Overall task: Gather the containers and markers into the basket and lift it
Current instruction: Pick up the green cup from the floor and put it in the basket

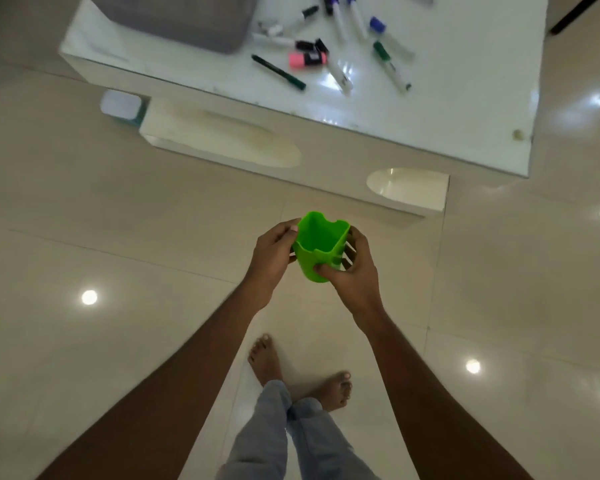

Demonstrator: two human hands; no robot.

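Note:
A bright green plastic container (317,242) with a wavy rim is held upright above the floor, its inside empty. My left hand (272,256) grips its left side and my right hand (355,271) wraps its right side and front. On the white glass table (430,109) ahead lie several markers (392,65), a pink highlighter (307,59) and a dark green pen (278,72). The grey basket (187,20) stands at the table's far left, cut off by the top edge of the view.
A glossy tiled floor (101,237) surrounds the low table. A small white and teal box (121,105) sits under the table's left end. My bare feet (333,389) and light jeans show below my arms.

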